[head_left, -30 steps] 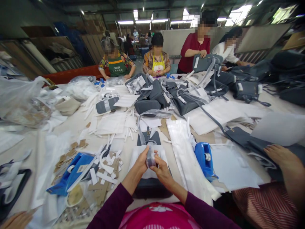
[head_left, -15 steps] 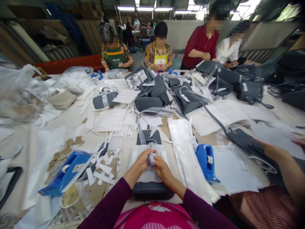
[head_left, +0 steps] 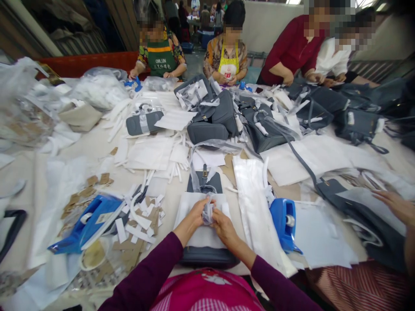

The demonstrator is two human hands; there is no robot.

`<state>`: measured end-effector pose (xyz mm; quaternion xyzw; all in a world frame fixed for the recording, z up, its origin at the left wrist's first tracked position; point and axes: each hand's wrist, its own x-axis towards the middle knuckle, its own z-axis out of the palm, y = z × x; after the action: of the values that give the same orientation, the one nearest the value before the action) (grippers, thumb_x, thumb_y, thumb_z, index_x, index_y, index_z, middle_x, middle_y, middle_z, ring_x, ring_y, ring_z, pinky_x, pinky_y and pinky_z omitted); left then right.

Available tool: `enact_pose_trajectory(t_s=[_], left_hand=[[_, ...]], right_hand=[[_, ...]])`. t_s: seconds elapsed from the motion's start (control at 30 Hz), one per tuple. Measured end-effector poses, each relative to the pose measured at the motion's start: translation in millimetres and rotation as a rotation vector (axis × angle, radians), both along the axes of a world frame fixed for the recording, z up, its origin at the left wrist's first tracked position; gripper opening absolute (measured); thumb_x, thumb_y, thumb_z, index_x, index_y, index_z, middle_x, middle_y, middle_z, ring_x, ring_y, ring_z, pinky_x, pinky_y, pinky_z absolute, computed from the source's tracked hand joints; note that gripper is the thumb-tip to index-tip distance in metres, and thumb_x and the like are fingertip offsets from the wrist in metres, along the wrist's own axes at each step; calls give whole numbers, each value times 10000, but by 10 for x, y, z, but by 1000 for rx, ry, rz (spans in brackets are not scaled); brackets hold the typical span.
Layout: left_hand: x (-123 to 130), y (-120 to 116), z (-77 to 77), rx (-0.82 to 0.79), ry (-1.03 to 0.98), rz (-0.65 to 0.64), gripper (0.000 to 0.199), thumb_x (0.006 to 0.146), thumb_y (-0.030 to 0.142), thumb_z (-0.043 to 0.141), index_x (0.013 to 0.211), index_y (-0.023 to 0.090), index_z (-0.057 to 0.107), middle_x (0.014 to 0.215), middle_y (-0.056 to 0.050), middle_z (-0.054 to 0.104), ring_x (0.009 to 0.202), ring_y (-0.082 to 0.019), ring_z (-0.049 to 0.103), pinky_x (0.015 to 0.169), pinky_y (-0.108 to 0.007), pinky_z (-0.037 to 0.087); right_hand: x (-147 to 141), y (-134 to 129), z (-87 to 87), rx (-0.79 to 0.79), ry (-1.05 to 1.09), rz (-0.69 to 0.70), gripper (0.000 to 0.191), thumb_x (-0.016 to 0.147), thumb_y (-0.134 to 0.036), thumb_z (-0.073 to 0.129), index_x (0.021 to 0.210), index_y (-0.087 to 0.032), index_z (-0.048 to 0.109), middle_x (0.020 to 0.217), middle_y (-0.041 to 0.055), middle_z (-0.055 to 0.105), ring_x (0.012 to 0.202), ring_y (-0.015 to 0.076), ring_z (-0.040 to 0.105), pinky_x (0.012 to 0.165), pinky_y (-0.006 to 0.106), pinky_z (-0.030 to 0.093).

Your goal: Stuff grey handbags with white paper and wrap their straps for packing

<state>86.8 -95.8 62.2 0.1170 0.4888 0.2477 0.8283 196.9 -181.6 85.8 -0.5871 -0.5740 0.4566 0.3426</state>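
A dark grey bag [head_left: 209, 255] lies before me with a white sheet [head_left: 188, 206] over it; its flap with a strap and small buckle [head_left: 205, 173] points away from me. Above the sheet, my left hand [head_left: 198, 212] and my right hand [head_left: 223, 224] meet, with fingers closed on a bunched piece of clear plastic wrap [head_left: 207, 213]. The wrap appears to be around part of the strap, whose end is hidden by the fingers.
Blue tape dispensers stand left [head_left: 86, 224] and right [head_left: 283, 222]. White strips and cardboard bits [head_left: 142, 224] lie left. Several grey bags [head_left: 210, 116] are piled ahead. At the right, a co-worker's hand [head_left: 394, 205] is over a grey piece. Other people sit or stand across the table.
The view has tilted down and shifted slightly. Both my hands remain closed on the plastic wrap, with little movement. The co-worker's hand at the right has moved off the grey piece's near end.
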Motion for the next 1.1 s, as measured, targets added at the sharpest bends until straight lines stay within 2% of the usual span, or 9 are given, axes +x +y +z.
enact_pose_trajectory(t_s=[0.07,0.13,0.23,0.4,0.6,0.67,0.8,1.0,1.1], left_hand=[[49,-32,-48,57,70,64,281,784,395,677,784,117,638,613,-28,612,510,-118,555,525,-225,428],[106,-93,-83,111,137,120,252,776,375,690,800,128,649,663,-33,636,576,-121,579,566,-217,432],[150,-144,-103,164,196,166,248,744,374,717,812,143,660,750,-47,667,691,-136,608,623,-210,434],[84,-24,-136,108,165,85,364,738,489,666,713,127,639,634,-46,628,557,-145,569,556,-258,439],[71,57,-149,129,154,19,273,681,355,722,584,142,581,531,-29,582,490,-142,524,527,-269,414],[49,31,-108,171,177,22,262,718,368,692,612,146,599,542,-27,583,536,-161,550,559,-275,422],[-114,-64,-9,274,277,59,201,737,328,697,639,183,599,570,14,564,608,-144,541,581,-233,377],[-256,-233,47,236,256,-108,308,636,334,788,528,150,566,436,39,459,413,-79,376,441,-230,214],[-203,-272,50,208,232,-115,355,593,376,811,557,152,538,424,70,412,376,-48,322,416,-215,172]], right_hand=[[10,30,-20,-160,-48,-69,180,598,-101,576,751,-192,605,860,27,601,840,198,547,772,310,422],[-13,88,-49,-347,1,-128,168,576,-139,629,736,-180,603,739,4,594,711,178,539,690,295,423],[-81,170,-94,-440,115,-182,96,608,-179,612,703,-171,598,619,-24,565,581,144,497,591,264,393],[-128,135,-130,-291,86,-186,48,655,-185,576,701,-196,584,614,-32,540,614,151,491,581,247,387],[-40,40,-94,-49,8,-38,94,704,-133,507,655,-197,555,802,17,577,813,196,545,732,282,418],[2,36,-89,-3,-31,-12,124,714,-105,487,659,-194,553,820,24,566,850,198,548,761,284,411],[76,24,-137,15,-152,-64,158,723,-85,478,607,-193,477,733,5,488,745,164,513,677,257,381],[68,9,-224,53,-178,-15,174,742,-59,438,648,-193,498,753,8,478,730,154,503,662,260,396],[119,-21,-180,97,-197,15,182,742,-60,442,734,-194,564,842,37,534,814,178,529,758,304,439]])
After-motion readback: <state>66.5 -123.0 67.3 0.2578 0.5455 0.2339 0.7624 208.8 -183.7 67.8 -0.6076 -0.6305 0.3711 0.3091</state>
